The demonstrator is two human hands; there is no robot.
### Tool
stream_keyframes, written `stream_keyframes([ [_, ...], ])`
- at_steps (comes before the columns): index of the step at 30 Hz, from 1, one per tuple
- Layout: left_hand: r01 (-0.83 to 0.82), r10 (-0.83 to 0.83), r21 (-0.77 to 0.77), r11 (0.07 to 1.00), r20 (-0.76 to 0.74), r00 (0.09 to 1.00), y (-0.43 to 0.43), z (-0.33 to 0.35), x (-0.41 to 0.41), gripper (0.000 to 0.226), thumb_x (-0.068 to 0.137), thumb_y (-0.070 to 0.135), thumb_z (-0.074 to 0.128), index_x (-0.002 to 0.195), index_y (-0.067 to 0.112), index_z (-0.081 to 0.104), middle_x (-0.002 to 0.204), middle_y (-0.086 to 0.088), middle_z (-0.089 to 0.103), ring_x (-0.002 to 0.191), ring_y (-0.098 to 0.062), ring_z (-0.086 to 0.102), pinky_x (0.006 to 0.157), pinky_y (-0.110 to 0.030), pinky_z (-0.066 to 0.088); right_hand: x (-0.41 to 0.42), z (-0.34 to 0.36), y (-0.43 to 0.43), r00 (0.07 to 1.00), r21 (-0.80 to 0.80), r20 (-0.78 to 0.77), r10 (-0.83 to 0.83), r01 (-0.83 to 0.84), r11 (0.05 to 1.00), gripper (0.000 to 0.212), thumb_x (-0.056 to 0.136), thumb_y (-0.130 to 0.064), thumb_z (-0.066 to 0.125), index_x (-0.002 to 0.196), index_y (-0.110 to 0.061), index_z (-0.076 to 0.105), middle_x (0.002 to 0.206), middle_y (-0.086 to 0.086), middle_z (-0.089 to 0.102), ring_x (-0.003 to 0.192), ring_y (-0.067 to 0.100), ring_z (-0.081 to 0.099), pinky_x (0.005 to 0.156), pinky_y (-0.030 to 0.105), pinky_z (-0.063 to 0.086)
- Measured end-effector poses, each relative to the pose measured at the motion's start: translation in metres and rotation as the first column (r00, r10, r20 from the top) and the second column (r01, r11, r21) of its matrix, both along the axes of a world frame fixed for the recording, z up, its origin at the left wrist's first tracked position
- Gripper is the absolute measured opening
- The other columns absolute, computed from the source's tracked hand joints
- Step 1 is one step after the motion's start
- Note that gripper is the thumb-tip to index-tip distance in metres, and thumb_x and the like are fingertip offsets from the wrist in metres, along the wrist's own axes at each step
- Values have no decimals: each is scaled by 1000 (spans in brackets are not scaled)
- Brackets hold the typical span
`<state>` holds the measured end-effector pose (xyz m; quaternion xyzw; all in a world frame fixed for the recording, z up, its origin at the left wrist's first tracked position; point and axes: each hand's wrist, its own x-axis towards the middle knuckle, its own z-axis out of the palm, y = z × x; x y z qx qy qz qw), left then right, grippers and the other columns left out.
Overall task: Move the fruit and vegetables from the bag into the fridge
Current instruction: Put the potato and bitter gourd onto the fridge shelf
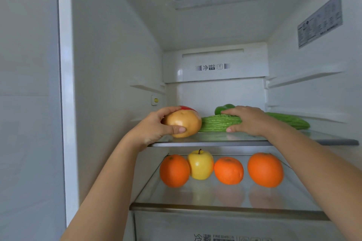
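Nearest to me, on the lower glass shelf [225, 210], I saw a row of fruit: an orange [174, 170] touching a yellow apple [200, 164], then a second orange [228, 170] and a third orange [265, 169] standing apart to the right. Above it, on the upper glass shelf [215, 144], my left hand [154, 127] gripped a round golden-brown fruit [184, 123], thumb on its near side and fingers curled over the top. The fruit rested on the shelf, touching the end of a bitter gourd [219, 123]. My right hand [248, 121] grasped that gourd across its middle, fingers over it and thumb at the front. Behind the fruit a red item [187, 108] was mostly hidden; a green pepper [225, 107] sat behind my right fingers.
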<state>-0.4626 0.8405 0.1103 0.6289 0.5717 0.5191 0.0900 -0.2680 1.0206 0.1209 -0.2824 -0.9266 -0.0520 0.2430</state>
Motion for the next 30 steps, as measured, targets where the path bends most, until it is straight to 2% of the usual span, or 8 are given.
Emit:
stream_keyframes([
  [5, -81, 80, -7, 997, -56, 995, 4, 0, -3, 55, 73, 10, 76, 116, 22, 46, 106, 2, 52, 91, -7, 53, 76, -16, 46, 4, -2, 1, 1000, 3, -29, 9, -9, 1000, 63, 84, -37, 62, 140, -33, 31, 144, 4, 38, 128, 22, 36, 105, 32, 27],
  [9, -63, 63, -5, 998, -65, 996, 4, 0, -1, 56, 72, 14, 77, 118, 26, 46, 110, 4, 52, 96, -6, 53, 74, -12, 46, 7, -3, 1, 998, -16, -68, 6, -7, 1000, 62, 84, -37, 63, 139, -31, 35, 142, 4, 39, 128, 22, 37, 107, 37, 26],
  [14, -122, 129, 59, 991, -121, 984, 4, -1, 3, 58, 71, 19, 78, 120, 28, 47, 113, 7, 52, 95, -1, 52, 71, -7, 44, 8, -3, -1, 996, -32, -94, 2, -5, 999, 61, 82, -41, 63, 137, -32, 37, 140, 3, 40, 128, 22, 36, 109, 44, 19],
  [18, -201, 221, 114, 973, -195, 956, 5, -3, 6, 70, 69, 25, 80, 129, 23, 45, 121, 5, 50, 104, -12, 50, 77, -14, 42, 9, -4, -3, 995, -43, -97, -23, 19, 999, 60, 83, -42, 62, 137, -32, 37, 140, 2, 40, 129, 22, 33, 111, 47, 14],
  [23, -282, 314, 169, 945, -214, 925, 3, -7, 10, 81, 68, 34, 79, 137, 26, 36, 136, 4, 40, 120, -10, 38, 92, -23, 34, 10, -3, -7, 989, -22, -148, -20, 17, 1000, 59, 82, -45, 60, 136, -31, 39, 135, 2, 44, 127, 21, 35, 110, 47, 14],
  [27, -442, 529, 324, 836, -266, 806, -6, -14, 19, 75, 78, 49, 66, 140, 21, 33, 143, -2, 39, 129, -17, 35, 96, -25, 30, 15, 0, -13, 962, -14, -271, -12, 8, 1000, 56, 80, -47, 62, 131, -30, 46, 134, 2, 46, 127, 21, 37, 109, 50, 17],
  [30, -541, 670, 408, 735, -315, 672, -19, -24, 27, 79, 76, 67, 35, 137, 17, 38, 135, -5, 47, 124, -23, 41, 93, -34, 37, 22, 0, -27, 923, -5, -386, -9, 7, 1000, 54, 81, -44, 63, 129, -27, 48, 133, 2, 49, 125, 22, 40, 107, 51, 24],
])
